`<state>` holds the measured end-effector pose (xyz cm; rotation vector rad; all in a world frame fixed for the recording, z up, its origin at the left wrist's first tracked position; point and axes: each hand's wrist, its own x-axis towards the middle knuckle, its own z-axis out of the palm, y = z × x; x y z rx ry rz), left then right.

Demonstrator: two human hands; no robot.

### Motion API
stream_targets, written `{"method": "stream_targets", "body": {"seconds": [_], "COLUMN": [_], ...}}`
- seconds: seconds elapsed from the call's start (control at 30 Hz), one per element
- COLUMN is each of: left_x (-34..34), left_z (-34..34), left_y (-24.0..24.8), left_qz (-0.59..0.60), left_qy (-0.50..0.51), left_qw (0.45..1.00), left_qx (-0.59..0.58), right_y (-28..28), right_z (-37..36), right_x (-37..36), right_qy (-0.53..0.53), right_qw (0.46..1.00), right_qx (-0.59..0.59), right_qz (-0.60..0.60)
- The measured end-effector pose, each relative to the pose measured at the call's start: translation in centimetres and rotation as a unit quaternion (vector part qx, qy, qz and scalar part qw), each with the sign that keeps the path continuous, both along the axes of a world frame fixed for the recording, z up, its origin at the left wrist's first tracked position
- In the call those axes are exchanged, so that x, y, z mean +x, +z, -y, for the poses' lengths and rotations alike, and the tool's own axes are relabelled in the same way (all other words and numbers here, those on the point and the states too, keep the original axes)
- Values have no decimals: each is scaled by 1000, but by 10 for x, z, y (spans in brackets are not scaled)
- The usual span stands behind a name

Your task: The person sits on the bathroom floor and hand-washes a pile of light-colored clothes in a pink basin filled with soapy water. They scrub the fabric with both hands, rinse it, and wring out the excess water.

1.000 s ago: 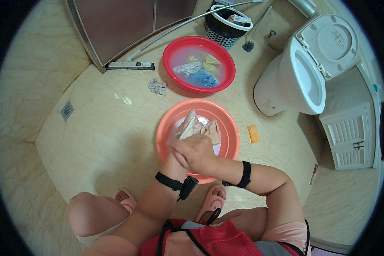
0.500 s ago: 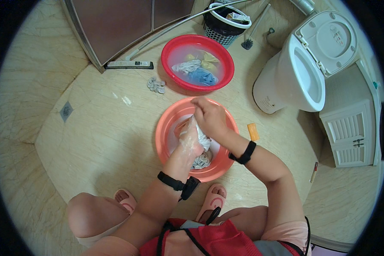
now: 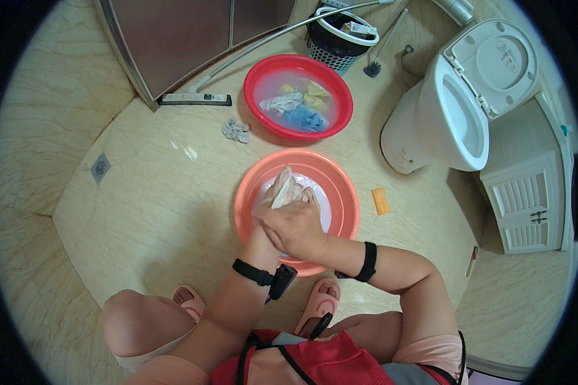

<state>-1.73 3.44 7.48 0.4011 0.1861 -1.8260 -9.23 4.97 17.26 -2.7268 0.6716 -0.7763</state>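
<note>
Both hands are inside a coral basin (image 3: 349, 208) on the floor, over whitish water. A wet white cloth (image 3: 289, 190) lies bunched along my left hand (image 3: 267, 206), whose fingers curl round it and are partly hidden. Pressed across the heel of that hand is my right hand (image 3: 297, 226), with its fingers closed and the cloth coming out past its knuckles. Its fingertips and the cloth beneath them are covered from sight.
Beyond stands a red basin (image 3: 347, 109) with blue, yellow and white clothes soaking. Beside it lies a grey crumpled cloth (image 3: 236, 130). An orange bar (image 3: 380, 201) rests right of the coral basin. A toilet (image 3: 408, 131), a bin (image 3: 331, 58) and a floor squeegee (image 3: 196, 99) stand farther off.
My right hand has come down from the basin's far side toward me, onto my left hand. The white cloth now shows farther up, beyond the right knuckles.
</note>
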Motion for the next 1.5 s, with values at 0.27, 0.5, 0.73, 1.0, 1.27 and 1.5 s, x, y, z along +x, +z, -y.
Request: {"method": "stream_targets", "body": {"seconds": [0.27, 0.5, 0.73, 1.0, 1.27, 1.5], "left_x": [2, -23, -22, 8, -5, 12], "left_z": [7, 14, 12, 15, 22, 18], "left_y": [-14, 12, -21, 33, 21, -84], "left_qz": [1, 64, 17, 103, 58, -235], "left_qy": [4, -11, -6, 19, 87, 12], "left_qw": [999, 997, 999, 994, 995, 925], "left_qx": [-37, 31, -39, -20, 3, -297], "right_y": [-5, -30, -29, -30, -15, 3], "right_z": [15, 76, 35, 96, 88, 10], "right_x": [6, -19, -23, -38, -50, -3], "right_qy": [-83, -223, -93, -233, -190, 8], "right_qw": [996, 970, 992, 652, 668, 998], "right_qx": [17, 79, 53, 667, 654, 56], "right_qz": [-24, 48, -67, 274, 300, -34]}}
